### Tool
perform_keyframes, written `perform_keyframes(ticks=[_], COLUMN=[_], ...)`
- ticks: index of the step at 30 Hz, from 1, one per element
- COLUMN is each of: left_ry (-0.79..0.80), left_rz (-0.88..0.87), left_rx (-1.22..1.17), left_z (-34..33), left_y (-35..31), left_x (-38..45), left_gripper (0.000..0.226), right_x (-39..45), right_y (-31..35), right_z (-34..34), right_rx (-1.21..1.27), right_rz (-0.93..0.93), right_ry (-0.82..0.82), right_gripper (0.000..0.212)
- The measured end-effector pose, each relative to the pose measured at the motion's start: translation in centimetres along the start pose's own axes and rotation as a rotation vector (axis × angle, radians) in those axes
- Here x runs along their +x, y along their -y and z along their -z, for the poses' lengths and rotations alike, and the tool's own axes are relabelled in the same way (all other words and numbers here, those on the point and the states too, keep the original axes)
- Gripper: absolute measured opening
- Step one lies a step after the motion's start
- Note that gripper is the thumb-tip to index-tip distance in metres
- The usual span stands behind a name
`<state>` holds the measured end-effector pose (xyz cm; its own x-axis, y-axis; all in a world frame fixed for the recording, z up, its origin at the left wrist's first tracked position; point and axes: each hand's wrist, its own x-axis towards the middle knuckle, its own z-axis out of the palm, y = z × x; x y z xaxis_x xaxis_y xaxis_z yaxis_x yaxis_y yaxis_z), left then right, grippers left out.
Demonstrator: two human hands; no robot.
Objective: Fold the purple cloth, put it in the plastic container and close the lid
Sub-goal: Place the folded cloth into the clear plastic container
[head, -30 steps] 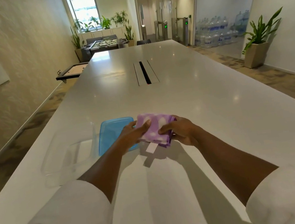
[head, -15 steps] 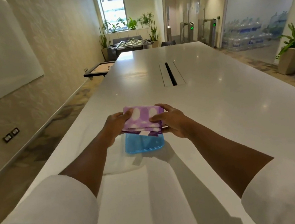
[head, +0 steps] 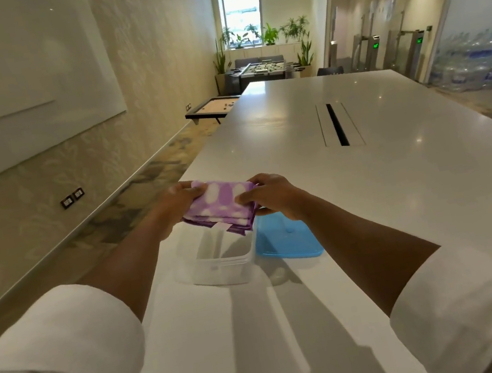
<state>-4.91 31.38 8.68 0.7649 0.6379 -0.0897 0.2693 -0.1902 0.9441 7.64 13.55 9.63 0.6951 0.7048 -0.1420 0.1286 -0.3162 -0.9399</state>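
The purple cloth (head: pixel 221 205) with white blotches is folded into a small thick square and held in the air. My left hand (head: pixel 178 202) pinches its left edge and my right hand (head: pixel 272 196) grips its right edge. Directly below the cloth stands the clear plastic container (head: pixel 219 267), open, near the table's left edge. Its blue lid (head: pixel 286 243) lies flat on the table, touching the container's right side, partly under my right wrist.
The long white table (head: pixel 402 192) stretches ahead with a cable slot (head: pixel 337 125) in its middle. The table's left edge (head: pixel 166 264) runs just beside the container, with carpeted floor below. A whiteboard hangs on the left wall.
Both hands have carried the folded cloth leftwards from beside the lid to above the open container. My view has swung left, so the container now shows fully.
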Motion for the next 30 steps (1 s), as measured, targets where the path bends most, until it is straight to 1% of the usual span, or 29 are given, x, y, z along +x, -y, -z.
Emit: perform_keyframes(ticks=[2, 4, 7, 10, 13, 15, 20, 22, 24, 26, 30], left_ry=[-0.012, -0.014, -0.016, -0.028, -0.001, 0.040, 0.096, 0.091, 0.068, 0.057, 0.105], left_rz=[0.003, -0.003, -0.018, -0.077, -0.114, -0.106, -0.091, -0.107, -0.143, -0.181, -0.200], left_rx=[0.026, 0.086, 0.242, 0.467, 0.728, 0.855, 1.108, 1.222, 1.323, 1.361, 1.303], left_z=[0.9, 1.7, 2.4, 2.5, 2.1, 1.8, 1.0, 0.5, -0.1, -0.8, -1.9], left_y=[0.6, 1.2, 1.9, 1.9, 1.4, 1.0, 0.6, 0.4, 0.3, 0.3, 0.5], left_x=[0.3, 0.6, 1.1, 1.3, 1.0, 0.7, 0.3, 0.4, 0.5, 0.7, 0.9], left_gripper=[0.034, 0.032, 0.035, 0.040, 0.039, 0.036, 0.034, 0.036, 0.043, 0.046, 0.043], right_x=[0.7, 1.4, 1.8, 1.9, 2.0, 2.2, 2.6, 2.6, 2.6, 2.6, 2.8], right_y=[0.2, 0.3, 0.3, 0.3, 0.2, 0.0, -0.8, -1.1, -1.4, -1.7, -2.0], right_z=[-0.7, -1.4, -2.0, -2.4, -2.9, -3.3, -4.6, -5.2, -5.7, -6.1, -6.2], right_rx=[-0.180, -0.386, -0.650, -0.881, -1.110, -1.216, -1.368, -1.404, -1.444, -1.452, -1.443], right_rz=[0.047, 0.111, 0.170, 0.167, 0.203, 0.229, 0.292, 0.293, 0.294, 0.309, 0.368], right_ry=[-0.026, -0.039, -0.004, 0.062, 0.104, 0.123, 0.132, 0.140, 0.147, 0.138, 0.063], right_gripper=[0.031, 0.035, 0.043, 0.048, 0.045, 0.042, 0.030, 0.030, 0.033, 0.034, 0.033])
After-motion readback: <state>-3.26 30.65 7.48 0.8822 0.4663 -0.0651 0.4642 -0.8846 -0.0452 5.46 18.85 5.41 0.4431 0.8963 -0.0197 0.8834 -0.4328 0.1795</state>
